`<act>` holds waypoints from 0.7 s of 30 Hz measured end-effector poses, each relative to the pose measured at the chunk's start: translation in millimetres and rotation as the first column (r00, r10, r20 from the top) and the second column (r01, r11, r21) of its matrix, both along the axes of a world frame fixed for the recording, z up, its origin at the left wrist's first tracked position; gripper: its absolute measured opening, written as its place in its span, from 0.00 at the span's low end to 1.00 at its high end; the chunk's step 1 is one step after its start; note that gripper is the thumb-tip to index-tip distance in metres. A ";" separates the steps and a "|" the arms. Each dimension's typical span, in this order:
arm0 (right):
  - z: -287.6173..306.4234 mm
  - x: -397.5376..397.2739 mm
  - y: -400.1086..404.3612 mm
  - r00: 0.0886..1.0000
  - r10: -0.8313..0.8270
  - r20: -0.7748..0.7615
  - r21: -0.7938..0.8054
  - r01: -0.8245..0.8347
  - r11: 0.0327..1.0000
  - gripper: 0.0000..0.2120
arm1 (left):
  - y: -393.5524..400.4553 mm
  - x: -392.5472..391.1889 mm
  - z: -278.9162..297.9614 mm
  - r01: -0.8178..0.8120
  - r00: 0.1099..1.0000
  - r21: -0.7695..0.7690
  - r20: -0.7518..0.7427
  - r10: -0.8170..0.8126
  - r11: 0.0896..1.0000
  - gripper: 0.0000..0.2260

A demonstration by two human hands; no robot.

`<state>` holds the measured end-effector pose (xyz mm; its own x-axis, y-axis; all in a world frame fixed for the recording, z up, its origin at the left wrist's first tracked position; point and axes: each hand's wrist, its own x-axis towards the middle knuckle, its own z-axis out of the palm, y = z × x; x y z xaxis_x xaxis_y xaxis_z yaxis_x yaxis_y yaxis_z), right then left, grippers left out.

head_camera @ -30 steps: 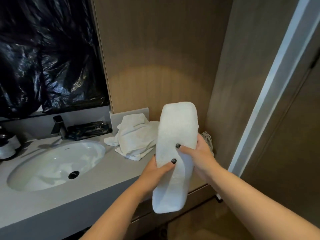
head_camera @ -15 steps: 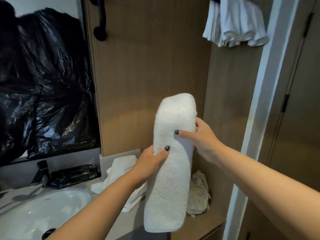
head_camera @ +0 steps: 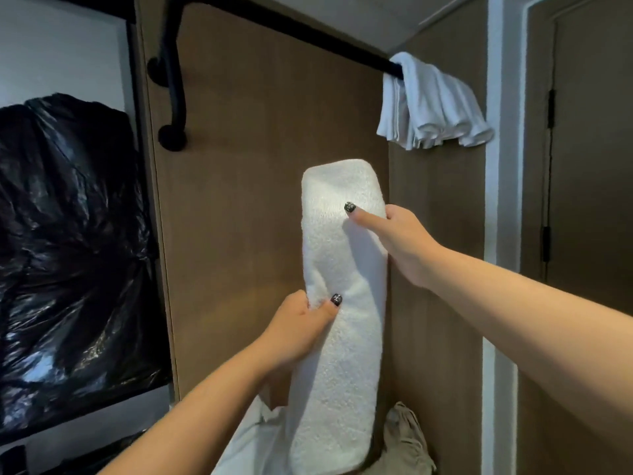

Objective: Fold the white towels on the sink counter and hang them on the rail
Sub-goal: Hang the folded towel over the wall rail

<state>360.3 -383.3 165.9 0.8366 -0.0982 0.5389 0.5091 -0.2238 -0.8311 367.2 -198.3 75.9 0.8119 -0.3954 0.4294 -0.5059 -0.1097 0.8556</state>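
while the left hand (head_camera: pixel 301 327) pinches its left edge low down and the right hand (head_camera: pixel 394 238) clamps its right edge higher up, thumbs on the front, the folded towel (head_camera: pixel 342 303) stands upright in the air, a long, thick, nubby white terry slab with rounded ends. above, a black tubular rail (head_camera: pixel 284 30) carries soft, bunched hanging towels (head_camera: pixel 431 104) against brown wood-grain wall panels (head_camera: pixel 267 132).

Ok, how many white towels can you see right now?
3: folded white terry towel held in both hands, bunched white towel over the black rail, crumpled one bottom; more may be hidden.
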 end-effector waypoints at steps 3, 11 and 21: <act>13.9 16.9 -10.8 1.000 -0.016 -0.014 0.154 0.018 0.988 0.28 | -0.5 17.1 21.2 0.056 0.997 0.079 0.051 -0.060 0.995 0.15; 46.7 66.4 -51.3 0.994 0.009 0.111 0.204 -0.031 0.978 0.13 | -59.5 63.5 77.6 0.031 0.975 -0.141 0.224 0.001 0.990 0.23; 143.0 99.3 -141.9 0.962 0.015 0.272 0.024 -0.022 0.999 0.13 | -177.5 114.7 177.8 0.031 0.850 -0.404 0.492 0.189 0.914 0.06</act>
